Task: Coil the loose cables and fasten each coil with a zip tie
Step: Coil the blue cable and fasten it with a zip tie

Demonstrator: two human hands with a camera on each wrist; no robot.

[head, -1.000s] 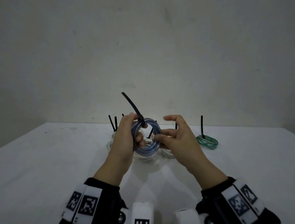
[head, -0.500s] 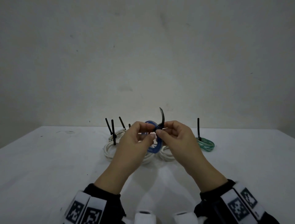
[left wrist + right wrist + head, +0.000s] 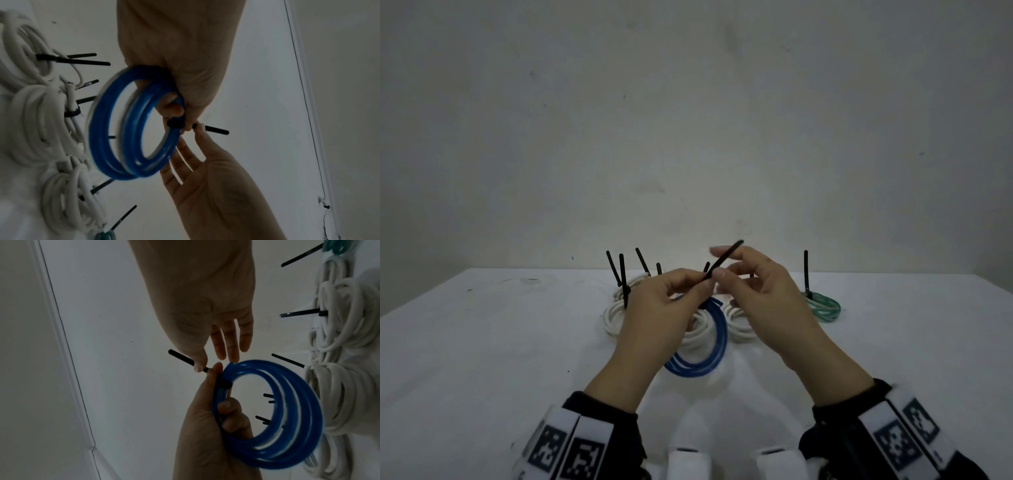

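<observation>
Above the white table my left hand (image 3: 671, 301) grips a blue cable coil (image 3: 717, 342), which hangs down below it. A black zip tie (image 3: 726, 257) is wrapped round the coil at the top, its head (image 3: 174, 123) against my left fingers. The right hand (image 3: 753, 284) pinches the tie's tail between thumb and forefinger, its other fingers spread straight. In the left wrist view the blue coil (image 3: 98, 129) shows as several loops, with the tail (image 3: 218, 130) sticking out past my right fingertips. In the right wrist view the tail (image 3: 180, 357) and the coil (image 3: 308, 402) show too.
Behind my hands lie white cable coils (image 3: 616, 315) (image 3: 739, 325) fastened with upright black ties (image 3: 621, 274). A green tied coil (image 3: 823, 306) sits to the right. The table (image 3: 482, 359) ends at a plain wall.
The right hand left the coil's side and took the tie's tail, drawing it up and to the right. The blue coil now hangs lower from my left hand.
</observation>
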